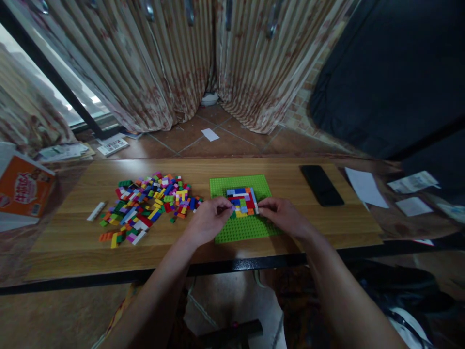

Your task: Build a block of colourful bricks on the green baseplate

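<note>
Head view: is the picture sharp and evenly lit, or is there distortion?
Head view: strong wide-angle bending, the table edge curves; dim light overall, window at left overexposed; the brick pile and green baseplate are fairly sharp, the edges smeared.

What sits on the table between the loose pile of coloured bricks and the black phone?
In the head view, the square green plastic baseplate with its patch of assembled bricks lies between them, both hands resting on it.

Striped curtains [174, 63], tiled floor [203, 138] — wooden table [72, 237]
</note>
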A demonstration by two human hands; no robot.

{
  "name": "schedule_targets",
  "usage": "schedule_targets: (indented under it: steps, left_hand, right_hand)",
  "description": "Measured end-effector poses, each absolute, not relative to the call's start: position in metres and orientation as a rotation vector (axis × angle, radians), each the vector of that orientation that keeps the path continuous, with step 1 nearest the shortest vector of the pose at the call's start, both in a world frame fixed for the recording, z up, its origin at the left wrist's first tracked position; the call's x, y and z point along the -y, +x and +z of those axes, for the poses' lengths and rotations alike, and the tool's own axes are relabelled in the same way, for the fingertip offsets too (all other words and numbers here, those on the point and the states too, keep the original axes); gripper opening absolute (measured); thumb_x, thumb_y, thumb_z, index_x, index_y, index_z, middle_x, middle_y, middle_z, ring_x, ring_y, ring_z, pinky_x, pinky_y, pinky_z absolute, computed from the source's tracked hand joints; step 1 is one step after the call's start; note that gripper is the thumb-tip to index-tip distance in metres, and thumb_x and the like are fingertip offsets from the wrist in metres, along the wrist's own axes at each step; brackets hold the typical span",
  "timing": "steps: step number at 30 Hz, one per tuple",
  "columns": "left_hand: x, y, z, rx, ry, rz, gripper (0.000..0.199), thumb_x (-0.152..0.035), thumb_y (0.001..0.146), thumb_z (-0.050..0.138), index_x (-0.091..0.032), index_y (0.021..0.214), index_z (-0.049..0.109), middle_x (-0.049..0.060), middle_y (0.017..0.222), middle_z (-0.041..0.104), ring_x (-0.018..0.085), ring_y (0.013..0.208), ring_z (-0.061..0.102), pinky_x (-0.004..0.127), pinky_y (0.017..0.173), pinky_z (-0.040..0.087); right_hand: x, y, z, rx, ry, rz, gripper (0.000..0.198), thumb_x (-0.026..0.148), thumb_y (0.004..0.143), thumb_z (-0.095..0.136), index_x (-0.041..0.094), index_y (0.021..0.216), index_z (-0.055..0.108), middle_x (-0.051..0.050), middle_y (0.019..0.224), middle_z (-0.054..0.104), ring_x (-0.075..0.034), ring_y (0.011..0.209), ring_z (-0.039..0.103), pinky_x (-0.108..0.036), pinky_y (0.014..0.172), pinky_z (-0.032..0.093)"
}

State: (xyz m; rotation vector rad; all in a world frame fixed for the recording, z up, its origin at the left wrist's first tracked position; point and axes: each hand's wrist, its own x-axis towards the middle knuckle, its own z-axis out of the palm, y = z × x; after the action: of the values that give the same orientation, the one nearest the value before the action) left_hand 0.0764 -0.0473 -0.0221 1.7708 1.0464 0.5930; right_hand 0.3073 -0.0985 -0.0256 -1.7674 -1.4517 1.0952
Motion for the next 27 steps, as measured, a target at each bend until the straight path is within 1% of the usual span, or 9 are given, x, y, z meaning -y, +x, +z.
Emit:
schedule_targets:
  steps: [3,6,8,10,14,16,20,23,27]
  left_hand:
    - [0.049,0.077,-0.021,-1.027,1.76,0.588,0.013,-0.023,0.086,0.057,-0.016,0.086,0.068,0.003,0.079,0.069,0.015,0.072,0.06,0.028,0.069,0.045]
    - [0.05,0.078,-0.02,-1.003,1.759,0.584,0.013,-0.023,0.086,0.056,-0.016,0.087,0.067,0.002,0.077,0.067,0.013,0.069,0.058,0.026,0.065,0.044]
    - [0.052,0.079,-0.018,-0.985,1.778,0.585,0.013,-0.023,0.087,0.056,-0.015,0.086,0.067,0.001,0.074,0.066,0.013,0.066,0.056,0.025,0.062,0.041]
    - [0.053,0.08,-0.016,-0.953,1.804,0.598,0.014,-0.022,0.088,0.055,-0.016,0.085,0.066,0.0,0.073,0.064,0.012,0.065,0.055,0.024,0.06,0.04]
    - [0.056,0.081,-0.013,-0.884,1.827,0.654,0.012,-0.02,0.087,0.054,-0.016,0.086,0.065,0.0,0.076,0.065,0.012,0.07,0.057,0.025,0.065,0.042]
    - [0.057,0.081,-0.013,-0.872,1.837,0.675,0.012,-0.021,0.088,0.054,-0.016,0.086,0.066,0.0,0.077,0.065,0.013,0.071,0.057,0.025,0.066,0.043]
    - [0.058,0.082,-0.015,-0.855,1.769,0.741,0.011,-0.023,0.088,0.056,-0.016,0.084,0.065,0.0,0.076,0.063,0.013,0.071,0.056,0.025,0.067,0.043]
    - [0.058,0.085,-0.019,-0.818,1.63,0.769,0.012,-0.025,0.086,0.059,-0.015,0.083,0.065,0.0,0.076,0.062,0.012,0.071,0.055,0.025,0.068,0.042]
    - [0.057,0.088,-0.021,-0.756,1.355,0.776,0.015,-0.03,0.081,0.065,-0.015,0.082,0.065,-0.001,0.073,0.06,0.011,0.067,0.051,0.024,0.065,0.041]
  right_hand:
    - [0.097,0.304,-0.026,1.344,-1.8,1.032,0.023,0.039,0.076,0.062,0.018,0.082,0.071,-0.002,0.066,0.066,-0.014,0.057,0.055,-0.027,0.055,0.042]
    - [0.098,0.294,-0.027,1.242,-1.748,0.813,0.023,0.039,0.079,0.061,0.018,0.077,0.069,-0.002,0.067,0.066,-0.015,0.061,0.057,-0.028,0.059,0.044]
    - [0.1,0.283,-0.025,1.262,-1.631,0.744,0.023,0.04,0.082,0.061,0.018,0.079,0.07,-0.003,0.073,0.068,-0.017,0.068,0.061,-0.029,0.065,0.047]
    - [0.104,0.27,-0.022,1.347,-1.517,0.755,0.022,0.039,0.085,0.06,0.02,0.083,0.071,-0.003,0.08,0.071,-0.018,0.075,0.063,-0.03,0.072,0.049]
    - [0.11,0.251,-0.017,1.51,-1.423,0.778,0.017,0.037,0.086,0.063,0.023,0.092,0.071,-0.002,0.089,0.073,-0.018,0.083,0.065,-0.031,0.078,0.05]
    - [0.111,0.248,-0.017,1.523,-1.396,0.785,0.015,0.034,0.086,0.064,0.023,0.093,0.071,-0.002,0.089,0.073,-0.018,0.083,0.066,-0.031,0.078,0.051]
    - [0.11,0.247,-0.021,1.455,-1.394,0.777,0.011,0.032,0.086,0.065,0.023,0.087,0.071,-0.001,0.083,0.073,-0.017,0.077,0.065,-0.03,0.073,0.05]
    - [0.111,0.247,-0.021,1.41,-1.389,0.746,0.012,0.033,0.086,0.066,0.023,0.084,0.071,-0.001,0.08,0.072,-0.016,0.073,0.064,-0.029,0.069,0.05]
    - [0.113,0.247,-0.016,1.385,-1.372,0.731,0.01,0.032,0.084,0.069,0.023,0.08,0.07,0.001,0.076,0.071,-0.015,0.069,0.062,-0.028,0.067,0.049]
